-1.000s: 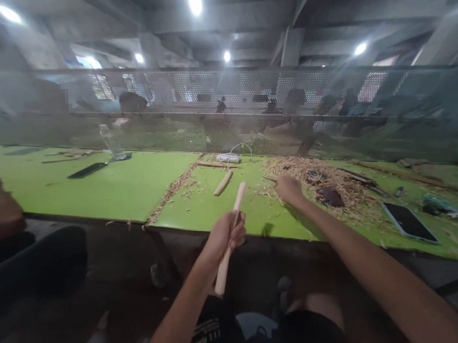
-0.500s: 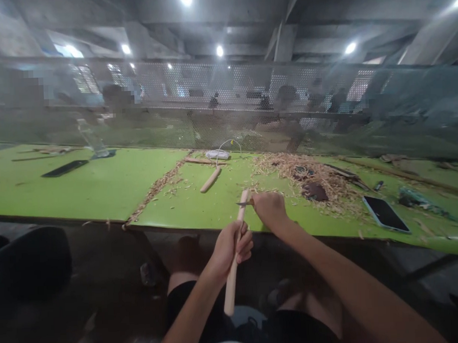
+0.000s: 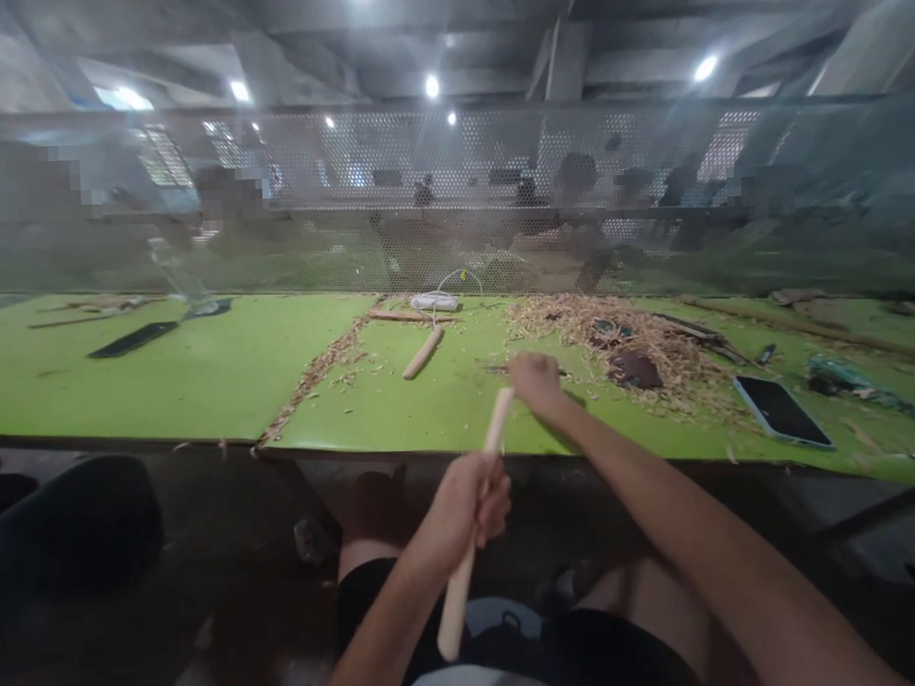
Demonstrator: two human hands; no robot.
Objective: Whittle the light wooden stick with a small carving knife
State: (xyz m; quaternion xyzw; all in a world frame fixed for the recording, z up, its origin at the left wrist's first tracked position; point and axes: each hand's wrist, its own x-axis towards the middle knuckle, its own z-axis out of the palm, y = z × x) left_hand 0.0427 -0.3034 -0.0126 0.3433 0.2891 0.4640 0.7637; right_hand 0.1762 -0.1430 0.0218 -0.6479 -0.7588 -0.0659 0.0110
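Observation:
My left hand [image 3: 469,505] is wrapped round a pale wooden stick [image 3: 458,608] below the table's front edge. The stick slants, its upper end rising past my fist and its lower end hanging over my lap. Beyond the upper end, my right hand [image 3: 538,380] is closed on a small knife [image 3: 495,369], whose blurred blade points left over the green table [image 3: 385,406]. Most of the knife's handle is hidden by my fingers. Blade and stick are apart.
A wooden handle with a wire loop [image 3: 423,352] lies near a white roll [image 3: 435,302]. Wood shavings [image 3: 577,324] are heaped at right around a dark brown piece [image 3: 636,370]. Further right lies a phone [image 3: 782,412]. A perforated screen [image 3: 468,213] runs along the back.
My right hand has moved forward with the knife, taking the blade off the stick. The stick's upper end has shifted slightly right and nearer to me in my left hand.

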